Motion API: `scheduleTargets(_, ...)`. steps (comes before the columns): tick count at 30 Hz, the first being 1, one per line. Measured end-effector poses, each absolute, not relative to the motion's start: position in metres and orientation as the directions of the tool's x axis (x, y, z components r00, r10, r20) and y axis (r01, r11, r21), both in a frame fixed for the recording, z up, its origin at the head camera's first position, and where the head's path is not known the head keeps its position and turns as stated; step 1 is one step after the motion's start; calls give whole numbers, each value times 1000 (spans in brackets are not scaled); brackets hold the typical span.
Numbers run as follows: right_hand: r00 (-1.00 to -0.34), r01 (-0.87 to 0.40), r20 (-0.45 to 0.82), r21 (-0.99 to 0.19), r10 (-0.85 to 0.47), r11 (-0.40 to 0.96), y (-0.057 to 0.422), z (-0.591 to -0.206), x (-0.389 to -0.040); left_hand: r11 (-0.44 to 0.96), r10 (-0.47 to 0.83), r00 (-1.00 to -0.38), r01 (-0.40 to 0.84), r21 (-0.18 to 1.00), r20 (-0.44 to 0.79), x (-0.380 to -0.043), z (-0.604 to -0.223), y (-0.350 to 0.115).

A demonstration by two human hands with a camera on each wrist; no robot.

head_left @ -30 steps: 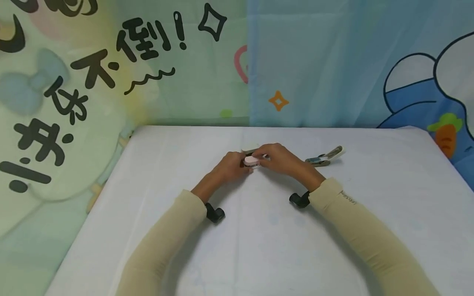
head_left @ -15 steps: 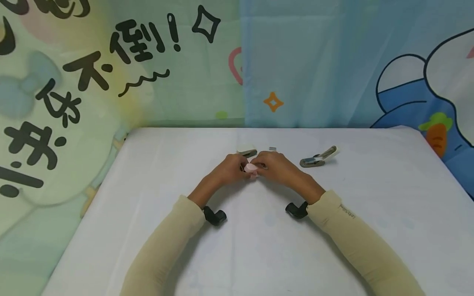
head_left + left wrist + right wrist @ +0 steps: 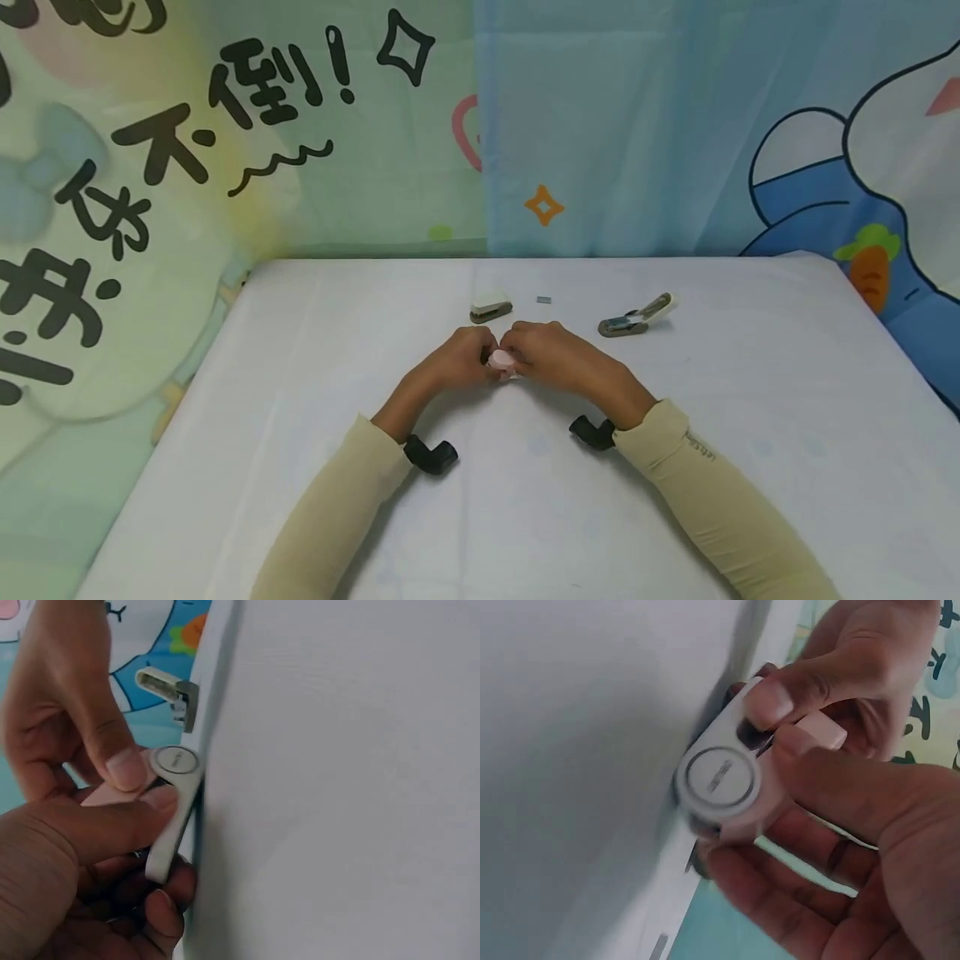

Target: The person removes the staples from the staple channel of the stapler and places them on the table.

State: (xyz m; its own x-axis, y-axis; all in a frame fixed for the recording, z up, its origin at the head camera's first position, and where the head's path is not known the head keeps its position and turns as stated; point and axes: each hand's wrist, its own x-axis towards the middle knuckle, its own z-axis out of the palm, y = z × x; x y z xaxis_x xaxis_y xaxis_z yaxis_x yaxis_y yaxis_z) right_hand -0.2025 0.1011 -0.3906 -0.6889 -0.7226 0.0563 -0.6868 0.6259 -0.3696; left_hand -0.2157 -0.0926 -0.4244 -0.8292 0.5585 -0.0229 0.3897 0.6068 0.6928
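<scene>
Both hands hold one small pink and white stapler (image 3: 501, 360) above the middle of the table. In the left wrist view its white arm and round pivot (image 3: 177, 760) show, with the arm angled away from the pink part. My left hand (image 3: 461, 358) pinches the white side, thumb on top. My right hand (image 3: 555, 357) grips the pink part, its thumb near the round pivot in the right wrist view. Fingers hide much of the stapler's underside.
Behind the hands, a white and grey stapler (image 3: 491, 307) lies on the white tabletop (image 3: 360, 300). A short strip of staples (image 3: 543, 299) lies right of it. Further right is another stapler (image 3: 636, 317) with its top raised. A printed curtain (image 3: 615, 125) hangs behind the table.
Both hands have drawn nearer to the body with the pink and white stapler. The white and grey stapler and the staple strip behind them have come into full view.
</scene>
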Motion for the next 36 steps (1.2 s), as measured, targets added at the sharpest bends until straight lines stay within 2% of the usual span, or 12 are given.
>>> scheduleTargets(6,-681,-676,3,-385,-732,628,95,-390,-200,623,529,-847,348,701,-50,-211,-429,-97)
scheduleTargets(11,-678,-644,2,-484,-735,592,107,-390,-201,623,538,-841,347,701,-61,-210,-429,-95)
scheduleTargets(16,-640,-650,18,-545,-768,529,117,-390,-205,611,538,-839,328,720,-75,-211,-431,-97)
scheduleTargets(22,-648,-563,-34,-651,-761,509,129,-383,-212,611,544,-833,316,725,-96,-213,-429,-95)
scheduleTargets(26,-660,-539,-39,-671,-750,509,134,-380,-214,629,537,-836,308,714,-112,-214,-428,-94)
scheduleTargets(32,-644,-508,-58,-713,-763,483,139,-380,-215,625,548,-829,317,713,-112,-215,-429,-94)
scheduleTargets(36,-666,-509,-69,-686,-743,520,143,-377,-215,626,546,-830,313,714,-115,-214,-428,-93)
